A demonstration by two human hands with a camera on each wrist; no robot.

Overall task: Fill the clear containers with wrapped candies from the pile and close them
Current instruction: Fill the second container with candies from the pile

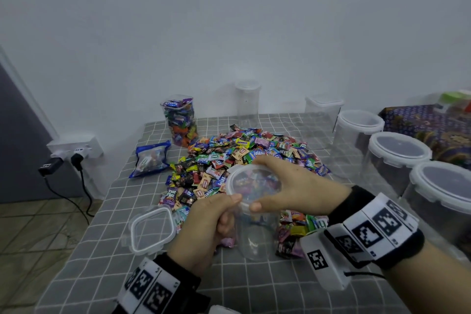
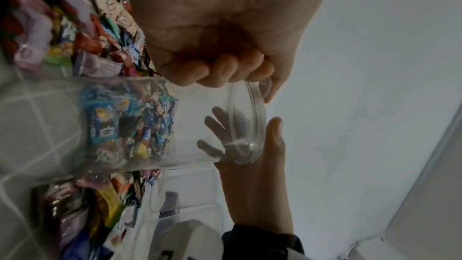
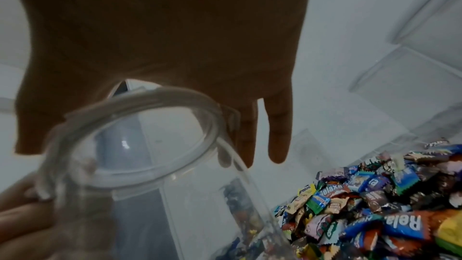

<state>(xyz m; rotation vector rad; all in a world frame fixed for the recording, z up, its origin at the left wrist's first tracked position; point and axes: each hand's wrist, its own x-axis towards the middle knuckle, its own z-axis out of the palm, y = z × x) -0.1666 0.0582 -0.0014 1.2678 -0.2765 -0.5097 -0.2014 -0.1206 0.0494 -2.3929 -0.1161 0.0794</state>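
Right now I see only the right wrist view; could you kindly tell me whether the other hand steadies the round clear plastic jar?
Observer: The left hand grips the round clear plastic jar by its wall, below the round lid the right hand holds.
Operator: Is any lid lying loose?
Observer: A square clear lid lies on the grey checked tablecloth, left of the jar.
Operator: Any container filled?
Observer: A square clear container of candies stands back left.

A yellow candy wrapper (image 1: 242, 142) in the heap of wrapped sweets reads "mentos". Green and blue wrappers read "Relaxa", among them a green one (image 1: 203, 159) and a blue one (image 3: 402, 222), and a purple wrapper (image 1: 171, 194) at the heap's left edge reads "Fruit Plus". Other print is too small to read.
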